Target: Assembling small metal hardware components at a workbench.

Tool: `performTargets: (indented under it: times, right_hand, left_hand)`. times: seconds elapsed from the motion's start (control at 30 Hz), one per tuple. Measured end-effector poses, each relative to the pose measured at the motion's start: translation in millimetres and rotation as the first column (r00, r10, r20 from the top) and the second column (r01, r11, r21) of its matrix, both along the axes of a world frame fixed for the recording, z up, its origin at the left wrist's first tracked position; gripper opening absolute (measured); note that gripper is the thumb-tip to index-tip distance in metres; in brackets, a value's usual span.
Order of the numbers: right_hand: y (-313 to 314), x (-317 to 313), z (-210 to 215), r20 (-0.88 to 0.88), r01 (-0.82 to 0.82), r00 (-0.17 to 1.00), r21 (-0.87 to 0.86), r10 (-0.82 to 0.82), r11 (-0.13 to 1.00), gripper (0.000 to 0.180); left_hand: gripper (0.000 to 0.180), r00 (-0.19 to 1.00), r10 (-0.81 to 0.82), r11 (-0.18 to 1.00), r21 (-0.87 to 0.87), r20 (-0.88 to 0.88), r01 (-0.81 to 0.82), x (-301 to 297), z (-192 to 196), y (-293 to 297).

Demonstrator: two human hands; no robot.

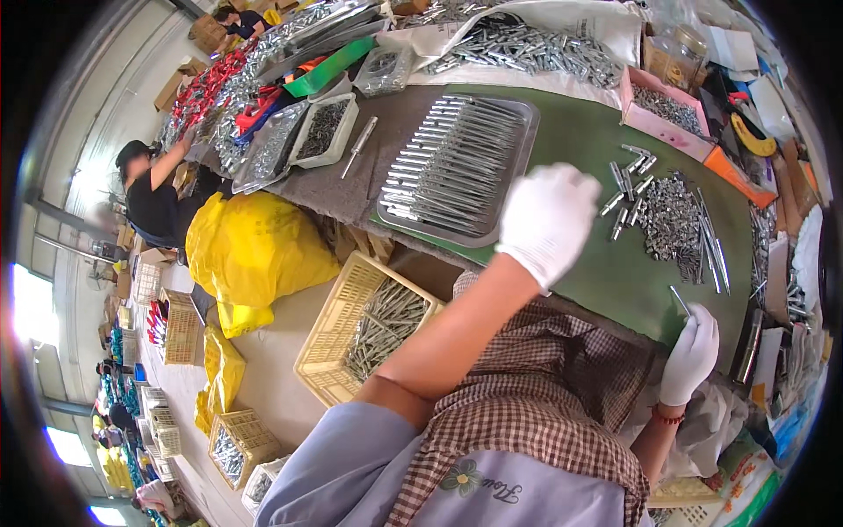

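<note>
My left hand [549, 220], in a white glove, is over the green tabletop at the right edge of a metal tray [529, 132]. Its fingers are curled together, and what they hold, if anything, is hidden. In the tray lie rows of slim silver metal rods [465, 158] with thicker ends. My right hand [691, 351], also gloved, is low by the table's near edge, closed on a thin metal rod [679, 300] that points up and left. Beyond it are a heap of small metal fittings [672, 215], several long thin rods [712, 237] and short metal tubes [625, 189].
A pink box [665, 110] of small parts stands at the far right. A pile of metal tubes [527, 48] covers the back. A clear tub [325, 132] of dark screws is to the left. Below sit a yellow crate [320, 347] and yellow bag [255, 250]. Another person [154, 193] works at left.
</note>
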State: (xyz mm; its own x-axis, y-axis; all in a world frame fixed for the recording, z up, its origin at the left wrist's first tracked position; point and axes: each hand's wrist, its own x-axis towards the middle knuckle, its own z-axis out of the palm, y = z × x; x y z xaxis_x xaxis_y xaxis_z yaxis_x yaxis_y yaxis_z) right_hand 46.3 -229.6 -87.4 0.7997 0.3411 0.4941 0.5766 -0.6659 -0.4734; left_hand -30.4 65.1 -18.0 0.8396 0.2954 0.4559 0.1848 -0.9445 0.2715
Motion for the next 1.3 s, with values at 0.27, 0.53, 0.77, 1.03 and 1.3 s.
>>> performTargets:
  times: [0.27,0.53,0.77,1.03,1.3]
  right_hand:
    - [4.3,1.5,-0.8,0.040,0.005,0.999,0.009,-0.005,1.000,0.017]
    - [6.5,-0.8,1.9,0.064,0.014,0.998,-0.029,-0.012,0.999,0.018]
    - [4.6,-2.5,3.8,0.056,0.053,0.997,-0.031,-0.051,0.998,0.018]
    - [-1.7,-11.4,32.3,-0.039,-0.121,0.992,-0.005,0.120,0.993,0.020]
    - [-11.1,-7.2,37.5,-0.058,-0.165,0.985,-0.093,0.160,0.982,0.011]
  left_hand:
    - [0.047,0.742,0.606,0.767,-0.036,-0.288,-0.640,-52.6,14.9,133.6]
    - [0.034,0.786,0.617,0.784,0.114,-0.033,-0.610,-57.9,-9.5,144.4]
    - [0.026,0.990,0.032,0.999,0.012,-0.137,-0.030,12.2,8.7,16.5]
    - [0.019,0.976,0.100,0.993,-0.040,-0.195,-0.110,60.1,-30.1,20.8]
    - [0.015,0.889,-0.452,0.888,-0.137,-0.079,0.439,-6.1,-39.8,-91.2]
